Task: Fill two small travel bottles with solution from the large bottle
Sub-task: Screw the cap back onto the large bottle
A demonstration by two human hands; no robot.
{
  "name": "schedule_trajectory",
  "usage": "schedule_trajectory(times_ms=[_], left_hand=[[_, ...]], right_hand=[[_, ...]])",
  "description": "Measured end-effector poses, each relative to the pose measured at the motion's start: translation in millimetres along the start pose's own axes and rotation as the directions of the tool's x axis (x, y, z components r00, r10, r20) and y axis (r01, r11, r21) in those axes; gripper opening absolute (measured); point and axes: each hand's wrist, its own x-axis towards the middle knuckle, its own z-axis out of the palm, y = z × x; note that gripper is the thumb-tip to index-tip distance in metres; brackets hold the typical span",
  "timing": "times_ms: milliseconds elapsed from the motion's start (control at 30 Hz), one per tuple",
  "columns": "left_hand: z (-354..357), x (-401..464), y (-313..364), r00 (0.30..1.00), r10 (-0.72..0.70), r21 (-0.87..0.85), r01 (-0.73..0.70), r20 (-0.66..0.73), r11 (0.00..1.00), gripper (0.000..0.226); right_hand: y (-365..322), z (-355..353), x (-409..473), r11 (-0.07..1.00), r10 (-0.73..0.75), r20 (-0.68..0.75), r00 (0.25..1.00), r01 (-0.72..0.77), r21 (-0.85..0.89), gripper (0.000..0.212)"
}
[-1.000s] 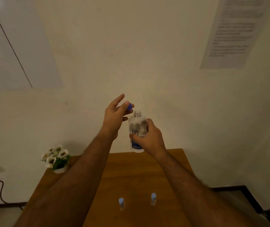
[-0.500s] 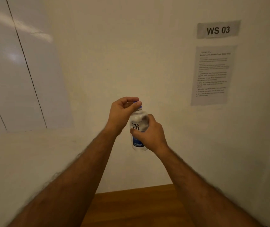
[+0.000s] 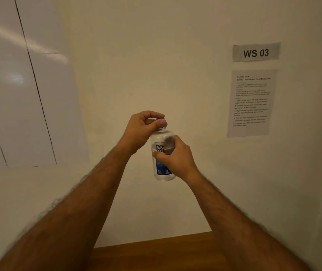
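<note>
I hold the large clear solution bottle upright in the air in front of the wall. It has a white and blue label. My right hand is wrapped around its body. My left hand is closed from above over the blue cap, which sits on the bottle's neck. The two small travel bottles are out of view.
The far edge of a brown wooden table shows at the bottom. The wall behind carries a "WS 03" sign and a printed instruction sheet at the right. A glossy white board hangs at the left.
One second ago my left hand held the blue cap beside the open bottle neck; now the cap is on the neck under my fingers. My head has tilted up, and the small bottles and flowers left the view.
</note>
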Motion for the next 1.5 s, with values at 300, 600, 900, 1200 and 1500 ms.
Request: schedule_trajectory(times_ms=[300,600,900,1200,1500], left_hand=[[-4.3,0.7,-6.5,0.991,-0.095,-0.009,0.097,0.093,0.995,0.021],[-1.1,5.2,-7.4,0.994,-0.099,0.114,0.104,-0.046,0.988,0.017],[1.1,-2.1,-13.2,0.992,-0.119,0.111,0.113,0.051,0.987,0.025],[6.9,2.0,-9.9,0.993,-0.110,0.180,0.114,-0.031,0.977,0.017],[4.7,-11.1,-15.8,0.991,-0.133,0.193,0.126,0.025,0.973,0.025]], right_hand=[[3.4,6.7,1.3,1.000,0.006,0.028,1.000,-0.006,0.025,0.056],[13.3,10.5,-3.7,0.999,0.033,0.001,0.999,-0.033,-0.010,0.058],[18.7,9.1,-8.2,0.999,0.042,0.022,0.999,-0.042,-0.018,0.058],[21.3,10.7,-9.0,0.999,0.035,0.002,0.999,-0.035,-0.030,0.057],[33.5,14.3,-15.5,0.997,0.059,-0.024,0.998,-0.060,-0.040,0.056]])
